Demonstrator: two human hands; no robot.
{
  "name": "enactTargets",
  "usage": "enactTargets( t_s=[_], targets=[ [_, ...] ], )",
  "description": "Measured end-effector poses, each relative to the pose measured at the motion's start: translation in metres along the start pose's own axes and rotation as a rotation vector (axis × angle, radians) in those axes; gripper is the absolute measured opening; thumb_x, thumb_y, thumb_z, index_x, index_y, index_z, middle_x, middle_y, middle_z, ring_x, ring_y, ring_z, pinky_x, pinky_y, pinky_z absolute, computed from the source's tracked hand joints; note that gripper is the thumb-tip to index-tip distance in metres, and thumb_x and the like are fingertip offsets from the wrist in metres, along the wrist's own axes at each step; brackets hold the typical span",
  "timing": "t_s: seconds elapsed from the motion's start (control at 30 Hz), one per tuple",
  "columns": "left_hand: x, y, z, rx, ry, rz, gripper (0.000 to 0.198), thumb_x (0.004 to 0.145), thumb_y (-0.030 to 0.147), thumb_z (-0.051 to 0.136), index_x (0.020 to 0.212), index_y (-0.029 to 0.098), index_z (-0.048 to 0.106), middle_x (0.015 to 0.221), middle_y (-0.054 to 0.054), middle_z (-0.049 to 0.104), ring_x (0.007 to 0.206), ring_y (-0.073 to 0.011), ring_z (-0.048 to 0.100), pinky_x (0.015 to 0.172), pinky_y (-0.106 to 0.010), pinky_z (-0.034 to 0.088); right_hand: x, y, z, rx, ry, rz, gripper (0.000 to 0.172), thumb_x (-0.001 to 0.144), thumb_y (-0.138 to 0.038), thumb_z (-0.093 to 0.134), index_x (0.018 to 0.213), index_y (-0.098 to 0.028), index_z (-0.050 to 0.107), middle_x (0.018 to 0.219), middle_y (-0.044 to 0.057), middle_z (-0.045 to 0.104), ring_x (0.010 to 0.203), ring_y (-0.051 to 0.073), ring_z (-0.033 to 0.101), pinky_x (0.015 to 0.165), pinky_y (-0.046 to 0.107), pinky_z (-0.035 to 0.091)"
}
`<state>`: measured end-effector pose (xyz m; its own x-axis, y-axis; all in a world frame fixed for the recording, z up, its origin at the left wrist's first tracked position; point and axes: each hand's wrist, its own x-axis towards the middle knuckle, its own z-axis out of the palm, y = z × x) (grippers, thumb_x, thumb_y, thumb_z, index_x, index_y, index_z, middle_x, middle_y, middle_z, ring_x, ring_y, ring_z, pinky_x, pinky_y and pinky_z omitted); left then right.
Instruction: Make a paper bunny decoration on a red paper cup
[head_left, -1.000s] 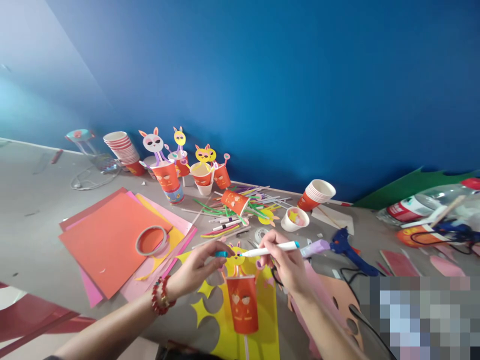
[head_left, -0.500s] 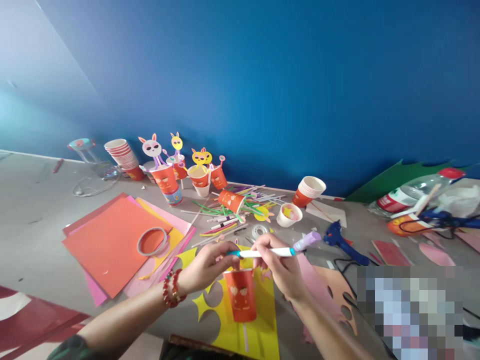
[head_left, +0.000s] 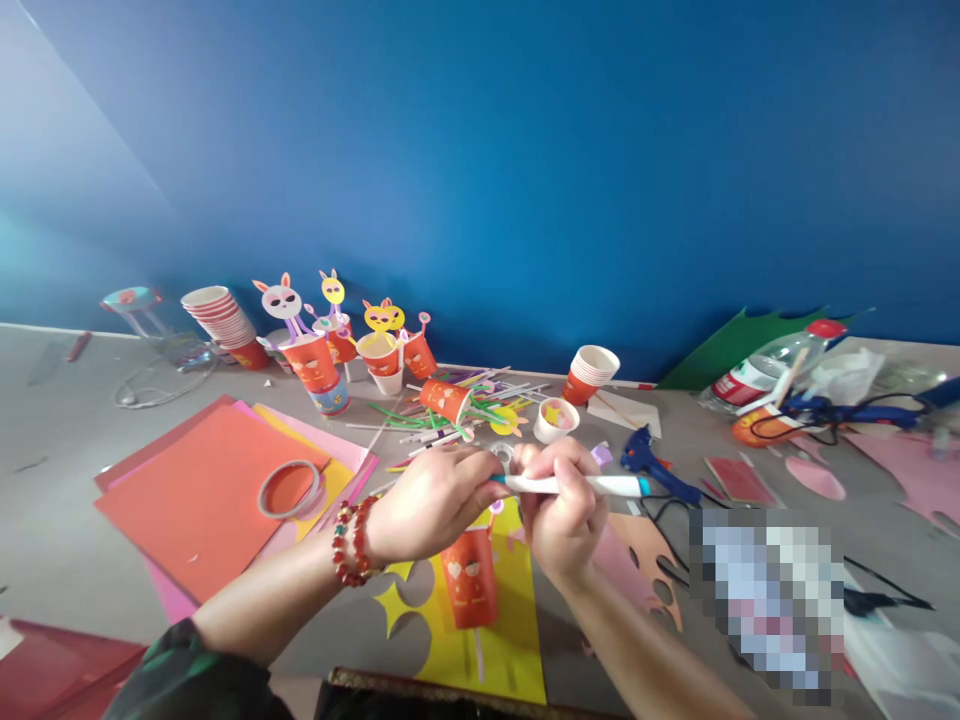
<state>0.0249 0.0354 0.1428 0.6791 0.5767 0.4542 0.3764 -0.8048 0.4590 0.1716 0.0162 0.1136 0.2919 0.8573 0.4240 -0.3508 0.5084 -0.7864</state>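
Observation:
A white marker [head_left: 619,485] with blue ends lies almost level above the worktop. My left hand [head_left: 431,500], wearing red bead bracelets, is closed on its blue left end. My right hand [head_left: 566,505] has its fingers wrapped round the white barrel. Below and between the hands is a red paper cup [head_left: 470,590], its upper edge partly hidden by my left hand. A pale strip shows under the cup, on a yellow sheet [head_left: 517,650] with round cut-outs.
Cups with paper animal faces [head_left: 281,300] stand by the wall near a cup stack [head_left: 221,320]. Orange paper [head_left: 195,500] with a tape roll [head_left: 289,490] lies left. A blue glue gun [head_left: 652,465], its cords and a bottle [head_left: 772,365] are to the right.
Both hands have closed more tightly around the marker, and it has shifted to the right over the cup. The whole view has swung slightly right. The cup stays on the yellow sheet.

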Motion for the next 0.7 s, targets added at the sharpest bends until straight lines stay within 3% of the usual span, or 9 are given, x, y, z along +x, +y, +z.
enactTargets(
  t_s=[0.1, 0.2, 0.3, 0.43, 0.57, 0.7],
  targets=[
    [0.001, -0.002, -0.001, -0.048, 0.006, 0.012, 0.045, 0.105, 0.047, 0.026, 0.091, 0.016, 0.057, 0.076, -0.005, 0.061, 0.068, -0.0175, 0.058, 0.063, -0.028, 0.043, 0.000, -0.007, -0.011, -0.116, -0.087, 0.050, 0.030, 0.094, -0.025, 0.046, 0.065, -0.022, 0.053, 0.046, -0.008, 0.043, 0.040, 0.011, 0.042, 0.048, 0.025, 0.037],
    [-0.013, -0.014, 0.002, -0.060, 0.048, -0.023, 0.041, 0.099, 0.053, 0.041, 0.103, 0.016, 0.059, 0.083, -0.006, 0.064, 0.077, -0.0196, 0.060, 0.069, -0.029, 0.047, -0.003, -0.019, -0.040, -0.383, -0.302, 0.115, 0.026, 0.098, -0.029, 0.046, 0.080, -0.021, 0.063, 0.056, -0.003, 0.059, 0.045, 0.013, 0.054, 0.045, 0.024, 0.041],
    [-0.046, -0.031, 0.014, 0.035, 0.126, -0.223, 0.026, 0.099, 0.039, 0.050, 0.110, 0.019, 0.061, 0.092, -0.008, 0.066, 0.087, -0.0224, 0.061, 0.076, -0.033, 0.050, -0.010, -0.032, -0.082, -0.687, -0.446, -0.045, 0.018, 0.098, -0.024, 0.049, 0.098, -0.022, 0.067, 0.072, 0.001, 0.070, 0.061, 0.016, 0.066, 0.056, 0.025, 0.051],
    [-0.091, -0.042, 0.042, -0.017, 0.070, -0.344, 0.013, 0.096, 0.028, 0.057, 0.104, 0.021, 0.064, 0.103, -0.008, 0.066, 0.097, -0.0231, 0.062, 0.083, -0.034, 0.051, -0.026, -0.033, -0.132, -1.066, -0.602, -0.236, 0.020, 0.093, -0.015, 0.056, 0.108, -0.024, 0.067, 0.091, 0.005, 0.076, 0.081, 0.019, 0.073, 0.073, 0.026, 0.055],
    [-0.107, -0.040, 0.062, -0.057, 0.035, -0.398, 0.013, 0.096, 0.027, 0.056, 0.103, 0.020, 0.065, 0.102, -0.008, 0.065, 0.097, -0.0235, 0.061, 0.084, -0.037, 0.051, -0.052, -0.018, -0.157, -1.351, -0.688, -0.330, 0.031, 0.092, -0.011, 0.045, 0.114, -0.021, 0.066, 0.104, 0.008, 0.076, 0.094, 0.022, 0.073, 0.077, 0.028, 0.056],
    [-0.104, -0.038, 0.070, -0.095, 0.019, -0.385, 0.015, 0.098, 0.025, 0.052, 0.093, 0.020, 0.065, 0.094, -0.007, 0.065, 0.091, -0.0224, 0.059, 0.081, -0.036, 0.050, -0.072, 0.001, -0.173, -1.559, -0.665, -0.353, 0.048, 0.087, -0.005, 0.038, 0.127, -0.020, 0.060, 0.110, 0.008, 0.075, 0.094, 0.023, 0.072, 0.078, 0.032, 0.057]
  ],
)
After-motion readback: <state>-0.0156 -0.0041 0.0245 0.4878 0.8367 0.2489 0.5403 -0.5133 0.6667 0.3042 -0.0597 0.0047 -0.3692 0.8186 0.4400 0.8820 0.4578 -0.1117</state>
